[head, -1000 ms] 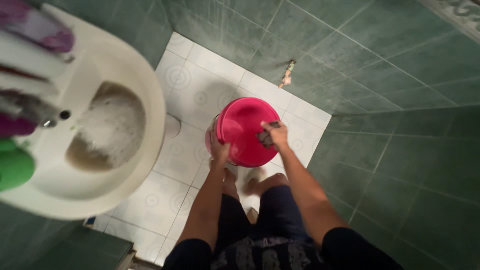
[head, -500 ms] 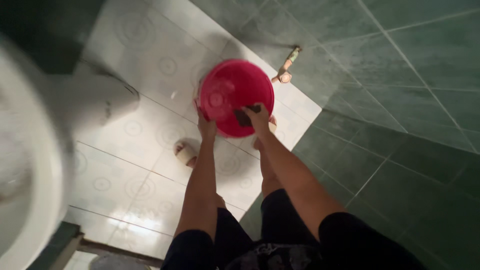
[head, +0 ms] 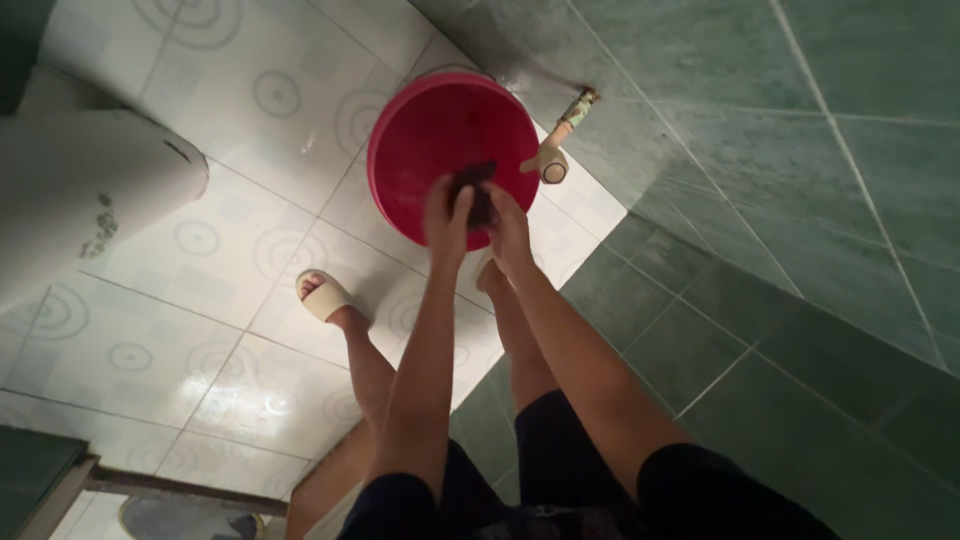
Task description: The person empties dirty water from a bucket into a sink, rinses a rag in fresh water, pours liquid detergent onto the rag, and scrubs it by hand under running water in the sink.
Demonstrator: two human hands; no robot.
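Observation:
A round red plastic basin (head: 440,140) sits on the white patterned floor tiles, close to the green tiled wall. My left hand (head: 445,215) and my right hand (head: 507,228) are together over the basin's near rim, both gripping a small dark cloth or sponge (head: 478,190). A wall tap (head: 556,150) juts out over the basin's right edge. My left foot in a pale slipper (head: 325,293) stands on the floor, left of my arms.
The white pedestal of a washbasin (head: 90,190) stands at the left. Green wall tiles (head: 800,200) fill the right side. A doorsill and a darker floor (head: 150,495) show at the bottom left.
The view has tilted down and nearer, so the washbasin bowl left the frame. Both hands have come together on the dark cloth over the red basin, which sits under the tap.

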